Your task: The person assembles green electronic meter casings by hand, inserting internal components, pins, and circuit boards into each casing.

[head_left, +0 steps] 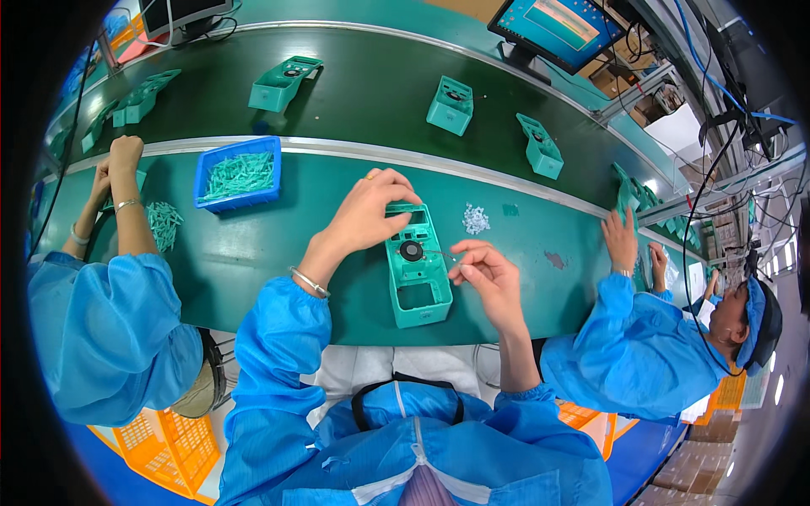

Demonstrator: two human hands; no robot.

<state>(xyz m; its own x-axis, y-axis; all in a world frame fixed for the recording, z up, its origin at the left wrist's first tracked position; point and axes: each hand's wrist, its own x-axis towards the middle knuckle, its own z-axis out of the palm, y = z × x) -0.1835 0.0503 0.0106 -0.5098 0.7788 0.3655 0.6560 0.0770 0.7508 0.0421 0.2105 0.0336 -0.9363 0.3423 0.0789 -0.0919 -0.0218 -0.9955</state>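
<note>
A green plastic housing (432, 291) lies open side up on the bench in front of me, with rectangular openings in it. A round black part like a small speaker (411, 250) sits inside, near its middle. My left hand (371, 209) grips the far end of the housing, fingers curled over its edge. Thin wire (439, 253) runs from the round part toward my right hand (488, 274), whose thumb and fingers are pinched on its end. Beyond that hand lies a small heap of whitish pieces (476, 219).
A blue bin (238, 196) of green strips stands at the left, near a loose pile of strips (164, 224). More housings (450, 105) rest on the dark green belt (363, 93) beyond a metal rail. Co-workers in blue sit on both sides; a monitor (557, 29) stands behind.
</note>
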